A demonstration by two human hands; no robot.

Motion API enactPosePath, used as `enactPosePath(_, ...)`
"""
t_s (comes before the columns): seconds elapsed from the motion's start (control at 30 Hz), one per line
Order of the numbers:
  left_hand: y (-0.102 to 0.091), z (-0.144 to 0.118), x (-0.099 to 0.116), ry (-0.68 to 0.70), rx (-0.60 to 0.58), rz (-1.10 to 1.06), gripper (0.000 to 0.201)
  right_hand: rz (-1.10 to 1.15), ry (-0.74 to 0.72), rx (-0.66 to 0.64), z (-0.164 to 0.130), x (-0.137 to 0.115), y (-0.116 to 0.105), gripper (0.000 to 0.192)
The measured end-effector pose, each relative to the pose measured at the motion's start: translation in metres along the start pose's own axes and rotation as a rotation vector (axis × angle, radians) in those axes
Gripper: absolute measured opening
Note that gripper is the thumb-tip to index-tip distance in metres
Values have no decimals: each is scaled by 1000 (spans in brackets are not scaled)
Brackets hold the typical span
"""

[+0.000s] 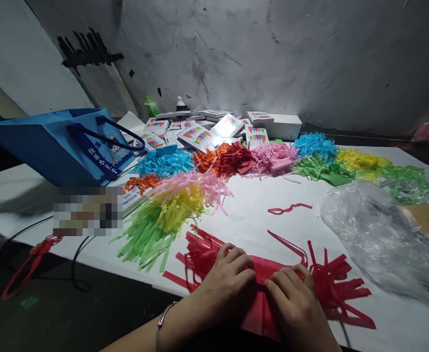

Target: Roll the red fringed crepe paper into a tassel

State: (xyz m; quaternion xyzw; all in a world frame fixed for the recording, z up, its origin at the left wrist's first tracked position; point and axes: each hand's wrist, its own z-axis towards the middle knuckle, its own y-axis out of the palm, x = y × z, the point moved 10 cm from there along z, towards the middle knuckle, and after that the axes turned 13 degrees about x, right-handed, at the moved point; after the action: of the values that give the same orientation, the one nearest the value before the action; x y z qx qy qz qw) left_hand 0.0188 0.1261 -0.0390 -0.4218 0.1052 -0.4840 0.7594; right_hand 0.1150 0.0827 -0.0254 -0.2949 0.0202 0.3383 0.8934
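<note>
Grip: both hands press flat, fingers together, on the red fringed paper; left hand and right hand touch at the fold, pinning it to the worktop.
Red paper: at the near edge, fringes splayed to both sides.
Blue bag: far left of the red paper, lying on its side, contents hidden.
Plastic bag: right of it, crumpled, contents unclear.
Fringe bundles: just beyond it, sorted by colour.
</note>
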Motion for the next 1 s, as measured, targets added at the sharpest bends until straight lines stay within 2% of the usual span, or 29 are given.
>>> enactPosePath(0.2,3,-3,-12,-201,-75,-96,10,47,94,-54,-10,16,-2,38)
enactPosePath(0.33,1,-6,-12,-298,-136,-21,14,50,112,-151,-21,30,-4,23)
enactPosePath(0.43,3,-2,-12,-371,-221,20,13,-17,135,-206,-24,37,-2,15)
enactPosePath(0.5,7,1,-13,-412,-277,56,10,-89,203,-212,-24,43,0,15)
enactPosePath(0.6,12,4,-17,-415,-322,158,5,-193,282,-210,-20,45,3,17)
enactPosePath(0.67,14,5,-16,-343,-305,220,3,-208,280,-174,-16,41,4,16)
enactPosePath(0.83,20,4,18,111,-223,245,15,-72,155,-139,-17,24,7,31)
enactPosePath(0.97,21,10,36,323,-229,250,23,-92,-121,-26,-29,22,3,31)
enactPosePath(1.0,21,13,37,349,-255,247,23,-116,-268,-36,-34,16,9,25)
